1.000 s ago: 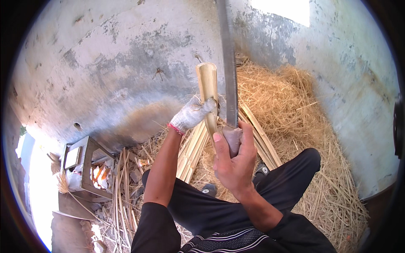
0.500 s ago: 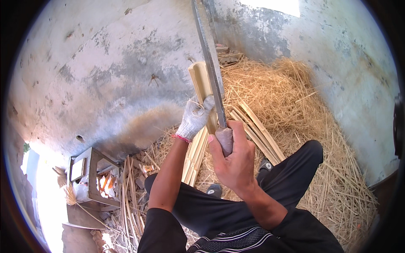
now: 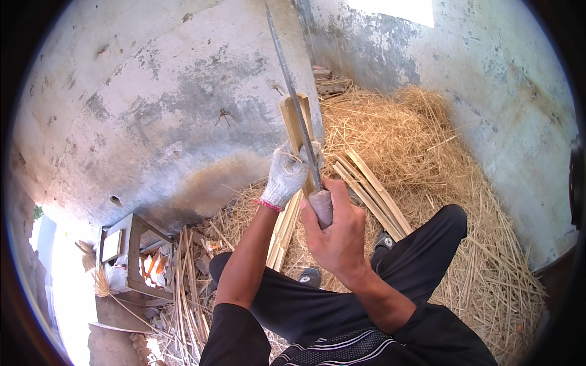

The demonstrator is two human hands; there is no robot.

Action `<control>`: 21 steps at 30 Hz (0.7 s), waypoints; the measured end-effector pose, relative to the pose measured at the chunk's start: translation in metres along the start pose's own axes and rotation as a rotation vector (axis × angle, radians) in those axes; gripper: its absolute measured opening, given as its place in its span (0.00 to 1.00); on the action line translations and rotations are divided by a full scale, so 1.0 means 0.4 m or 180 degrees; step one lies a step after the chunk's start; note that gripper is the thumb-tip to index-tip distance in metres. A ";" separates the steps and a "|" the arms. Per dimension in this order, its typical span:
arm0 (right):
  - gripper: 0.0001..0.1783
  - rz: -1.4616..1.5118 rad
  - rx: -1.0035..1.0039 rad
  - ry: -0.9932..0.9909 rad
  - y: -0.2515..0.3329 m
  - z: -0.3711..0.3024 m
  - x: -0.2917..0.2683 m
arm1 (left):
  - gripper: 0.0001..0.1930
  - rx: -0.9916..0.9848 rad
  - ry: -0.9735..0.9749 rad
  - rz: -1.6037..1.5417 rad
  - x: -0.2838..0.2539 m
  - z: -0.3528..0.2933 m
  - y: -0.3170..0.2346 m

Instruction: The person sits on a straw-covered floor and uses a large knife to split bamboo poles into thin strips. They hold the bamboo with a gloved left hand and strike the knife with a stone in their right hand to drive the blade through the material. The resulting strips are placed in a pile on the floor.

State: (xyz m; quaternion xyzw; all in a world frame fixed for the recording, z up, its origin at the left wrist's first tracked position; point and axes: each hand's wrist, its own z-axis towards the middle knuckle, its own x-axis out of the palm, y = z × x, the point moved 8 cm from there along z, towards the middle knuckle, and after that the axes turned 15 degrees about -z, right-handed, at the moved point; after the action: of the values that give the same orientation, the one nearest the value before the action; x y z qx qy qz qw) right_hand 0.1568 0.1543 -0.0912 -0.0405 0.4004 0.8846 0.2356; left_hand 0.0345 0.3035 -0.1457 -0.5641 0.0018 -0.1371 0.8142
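Observation:
My left hand, in a white knitted glove with a pink cuff edge, is closed round a split length of bamboo that stands upright before me. My bare right hand grips the thick wrapped handle of a long narrow-bladed knife. The blade points up and away, leaning left, and crosses in front of the bamboo and my gloved fingers. Whether the edge touches the bamboo cannot be made out. The bamboo's lower part is mostly hidden behind my hands.
Split bamboo strips lie right of my hands, and more strips lie below the glove. A heap of shavings spreads to the right wall. At left stand a wooden frame box and thin sticks. My crossed legs are close below.
The blade's tip has swung left, so the knife now crosses the bamboo instead of lying along its right side. My left hand and the bamboo have shifted slightly right.

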 end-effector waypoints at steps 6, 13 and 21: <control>0.16 -0.0010 0.0066 0.0093 0.003 -0.003 0.006 | 0.11 0.0010 -0.0073 0.0064 -0.007 -0.006 -0.003; 0.18 -0.0451 0.0009 0.0419 0.030 0.003 0.011 | 0.10 0.0084 -0.0221 0.0250 -0.017 -0.008 -0.003; 0.19 -0.0857 0.0249 0.0681 0.037 0.091 0.088 | 0.12 0.0240 0.0768 -0.3195 -0.020 -0.056 0.111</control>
State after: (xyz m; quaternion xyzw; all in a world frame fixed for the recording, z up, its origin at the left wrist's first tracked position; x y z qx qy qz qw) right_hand 0.1232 0.1861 -0.0656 -0.1785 0.4483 0.8194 0.3093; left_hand 0.0330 0.2994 -0.1960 -0.4460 -0.1802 -0.5749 0.6620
